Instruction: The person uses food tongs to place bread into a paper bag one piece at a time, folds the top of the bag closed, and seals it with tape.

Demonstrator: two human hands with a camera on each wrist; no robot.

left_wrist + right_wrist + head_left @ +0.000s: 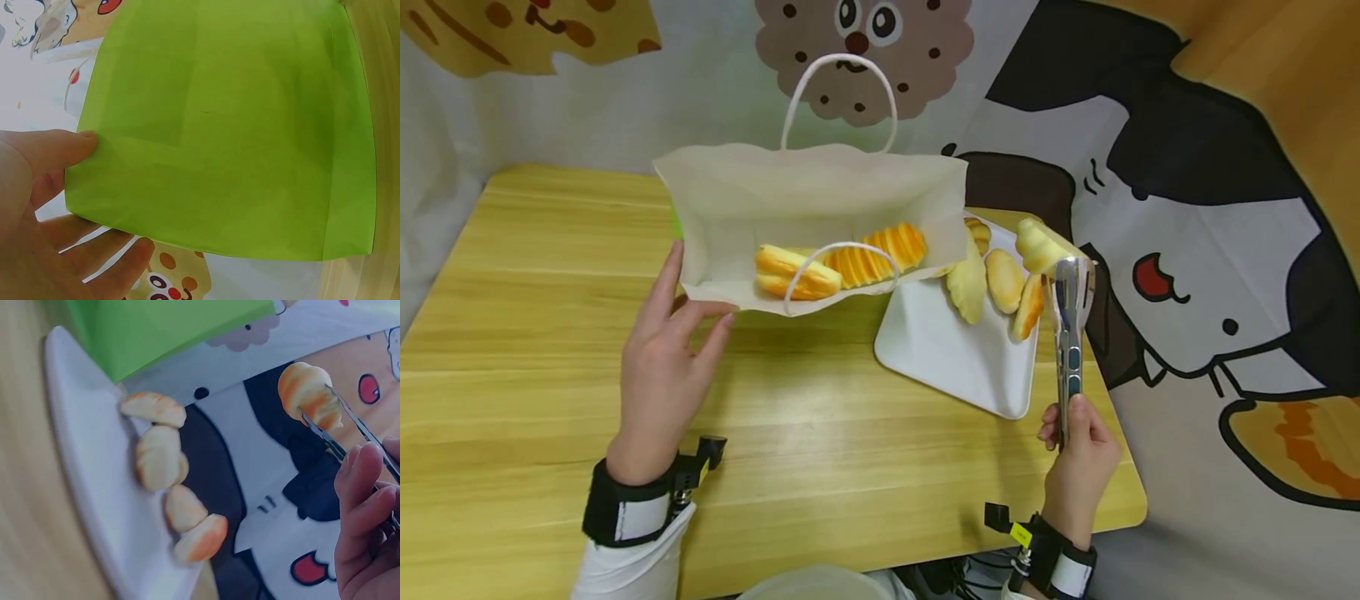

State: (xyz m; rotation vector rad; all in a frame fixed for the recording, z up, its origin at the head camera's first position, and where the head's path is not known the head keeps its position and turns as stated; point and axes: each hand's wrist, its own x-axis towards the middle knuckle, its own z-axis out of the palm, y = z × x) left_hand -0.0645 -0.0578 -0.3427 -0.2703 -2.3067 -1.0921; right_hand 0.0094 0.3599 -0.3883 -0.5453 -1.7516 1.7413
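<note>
A paper bag (812, 187), pale inside and green outside (212, 144), lies tipped with its mouth toward me. My left hand (670, 358) grips its left rim at the near corner, thumb on the green face. Inside are a long bread (797, 273) and a ridged orange-brown bread (880, 257), partly crossed by a white handle. My right hand (1084, 467) holds metal tongs (1068, 350) by the lower end. A twisted bread roll (306, 390) is pinched between the tongs' tips, raised beyond the white tray's (962, 358) right side.
Several breads (1004, 281) lie at the far end of the tray, right of the bag; the bag's edge hides part of them. The wooden table (535, 350) extends to the left. A cloth with cartoon prints (715, 100) hangs behind and to the right.
</note>
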